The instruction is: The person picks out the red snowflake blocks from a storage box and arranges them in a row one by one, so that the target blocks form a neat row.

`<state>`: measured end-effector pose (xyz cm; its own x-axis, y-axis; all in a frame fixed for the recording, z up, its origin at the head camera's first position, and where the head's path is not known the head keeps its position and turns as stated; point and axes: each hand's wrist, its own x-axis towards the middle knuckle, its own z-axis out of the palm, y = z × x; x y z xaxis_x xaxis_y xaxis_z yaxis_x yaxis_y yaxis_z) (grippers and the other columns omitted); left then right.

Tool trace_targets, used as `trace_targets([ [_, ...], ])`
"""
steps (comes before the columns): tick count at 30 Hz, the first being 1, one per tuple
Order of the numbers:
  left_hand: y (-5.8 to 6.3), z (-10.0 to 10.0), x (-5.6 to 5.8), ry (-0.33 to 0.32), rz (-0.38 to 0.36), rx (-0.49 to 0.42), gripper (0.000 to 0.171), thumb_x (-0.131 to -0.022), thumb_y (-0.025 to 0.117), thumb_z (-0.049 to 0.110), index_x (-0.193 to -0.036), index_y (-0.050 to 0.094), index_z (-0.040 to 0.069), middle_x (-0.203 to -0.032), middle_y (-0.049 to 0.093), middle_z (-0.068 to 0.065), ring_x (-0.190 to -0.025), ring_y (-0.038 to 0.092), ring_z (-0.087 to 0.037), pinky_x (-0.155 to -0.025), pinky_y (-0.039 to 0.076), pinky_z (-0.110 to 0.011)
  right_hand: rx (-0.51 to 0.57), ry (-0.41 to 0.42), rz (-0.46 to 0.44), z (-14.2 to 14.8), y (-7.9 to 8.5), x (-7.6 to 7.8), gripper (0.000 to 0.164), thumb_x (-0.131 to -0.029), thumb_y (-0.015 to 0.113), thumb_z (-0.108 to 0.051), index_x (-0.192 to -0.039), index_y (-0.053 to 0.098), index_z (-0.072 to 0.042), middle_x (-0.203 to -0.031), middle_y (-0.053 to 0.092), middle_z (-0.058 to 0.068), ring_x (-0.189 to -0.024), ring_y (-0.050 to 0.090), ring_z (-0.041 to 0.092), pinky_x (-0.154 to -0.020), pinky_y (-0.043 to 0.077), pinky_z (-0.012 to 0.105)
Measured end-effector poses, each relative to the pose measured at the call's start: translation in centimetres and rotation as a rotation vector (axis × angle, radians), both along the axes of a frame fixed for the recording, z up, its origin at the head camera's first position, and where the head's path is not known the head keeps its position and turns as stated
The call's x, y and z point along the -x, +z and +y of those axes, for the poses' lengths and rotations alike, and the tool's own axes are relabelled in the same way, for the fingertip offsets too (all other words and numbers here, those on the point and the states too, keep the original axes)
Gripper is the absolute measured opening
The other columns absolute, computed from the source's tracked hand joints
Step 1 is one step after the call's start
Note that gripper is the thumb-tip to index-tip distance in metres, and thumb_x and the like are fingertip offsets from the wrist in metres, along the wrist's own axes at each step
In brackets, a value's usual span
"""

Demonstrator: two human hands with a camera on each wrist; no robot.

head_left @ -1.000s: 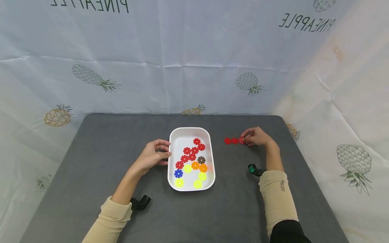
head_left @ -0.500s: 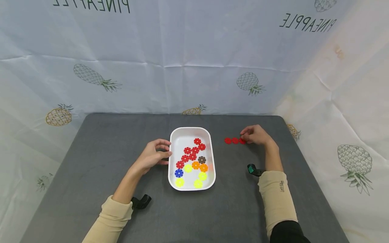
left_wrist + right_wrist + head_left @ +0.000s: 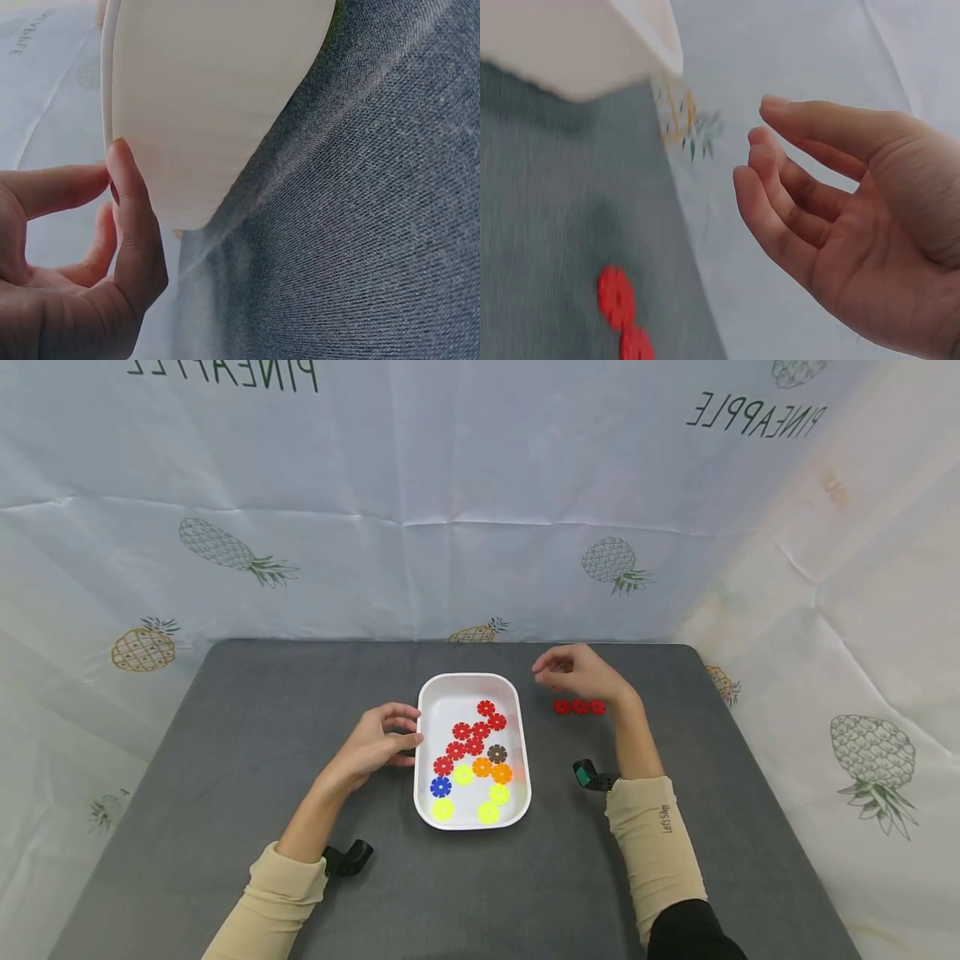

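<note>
A: Biggest stuff first, any readable writing?

B: Yep. Pale sheet (image 3: 450,460) with pineapple prints, running from 9 through 12 to 3 o'clock around a dark grey table (image 3: 300,693). Says PINEAPPLE twice up top, at 11 and at 1, reading right to left. Partly cut off by the frame at 11.

A: Anything on the clothes?

B: "Let'sSlim" in small dark letters on the right sleeve (image 3: 654,852), beige, down at 5. Also beige: the left sleeve (image 3: 262,902), at 7.

A: And the tray?

B: White tray (image 3: 450,702) with rounded corners, around mid-table.

A: OK, hands?

B: Left hand (image 3: 375,745) at the tray's 9 o'clock, pinching the rim between thumb and finger, easiest to spot in the left wrist view. Right hand (image 3: 581,672) out at 2 from the tray, empty, with loosely bent fingers and a small gap to the thumb. Black gadgets (image 3: 350,860) at both wrists.

A: Smallest bits?

B: Three red discs (image 3: 579,707) in a row on the table, just at 6 from the right hand. Inside the tray: seven red ones (image 3: 481,729) strung from 1 to 8, brown disc (image 3: 497,753) at 3, two orange discs (image 3: 502,773) around 4 to 5, blue disc (image 3: 441,787) between 7 and 8, four yellow discs (image 3: 488,812) between 5 and 7.
</note>
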<state>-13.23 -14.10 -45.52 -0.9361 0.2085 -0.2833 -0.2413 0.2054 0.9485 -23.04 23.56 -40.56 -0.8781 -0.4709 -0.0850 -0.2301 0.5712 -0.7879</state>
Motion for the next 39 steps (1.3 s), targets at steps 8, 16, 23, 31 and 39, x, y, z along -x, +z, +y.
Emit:
trace_targets([
  [8, 0.0, 0.0, 0.0, -0.005, 0.004, -0.007, 0.047, -0.098, 0.073, 0.003, -0.142, 0.056, -0.005, -0.117, 0.061, -0.018, -0.083, 0.073, -0.015, -0.076, 0.070, -0.039, 0.010, 0.143, -0.024, -5.8, 1.2, -0.5, 0.024, -0.104, 0.072, -0.011, -0.122, 0.074, 0.003, -0.109, 0.075, 0.020, -0.091, 0.071, 0.036, -0.088, 0.064, 0.047],
  [16, 0.0, 0.0, -0.1, 0.005, -0.007, -0.013, 0.047, -0.098, 0.074, 0.004, -0.142, 0.056, -0.005, -0.116, 0.062, -0.015, -0.084, 0.073, -0.014, -0.075, 0.070, -0.037, -0.128, 0.258, -0.087, -10.9, 0.6, -0.3, 0.028, -0.100, 0.075, -0.017, -0.123, 0.075, -0.001, -0.106, 0.078, 0.014, -0.097, 0.074, 0.038, -0.091, 0.066, 0.050],
  [23, 0.0, 0.0, -0.1, 0.004, -0.011, -0.008, 0.049, -0.099, 0.074, 0.006, -0.143, 0.055, -0.004, -0.119, 0.062, -0.017, -0.086, 0.074, -0.016, -0.076, 0.070, -0.037, -0.266, 0.281, -0.181, -13.6, -1.3, 0.4, 0.025, -0.096, 0.081, -0.014, -0.120, 0.078, -0.008, -0.111, 0.079, 0.007, -0.093, 0.069, 0.018, -0.083, 0.062, 0.028],
  [31, -0.2, -0.1, -0.1, 0.008, -0.005, -0.017, 0.049, -0.099, 0.074, 0.006, -0.144, 0.055, -0.004, -0.119, 0.063, -0.018, -0.083, 0.072, -0.014, -0.077, 0.070, -0.038, -0.352, 0.246, -0.245, -14.5, -3.0, 0.6, 0.023, -0.088, 0.089, -0.010, -0.109, 0.080, -0.016, -0.102, 0.074, 0.003, -0.092, 0.066, 0.018, -0.078, 0.060, 0.023],
  [39, -0.4, 0.0, -0.3, 0.016, 0.005, -0.027, 0.049, -0.100, 0.074, 0.007, -0.144, 0.056, -0.004, -0.118, 0.062, -0.017, -0.086, 0.073, -0.015, -0.079, 0.071, -0.040, -0.420, 0.293, -0.189, -14.5, -3.8, 0.6, 0.024, -0.085, 0.093, -0.013, -0.106, 0.082, -0.019, -0.094, 0.072, -0.001, -0.085, 0.063, 0.015, -0.071, 0.057, 0.020],
])
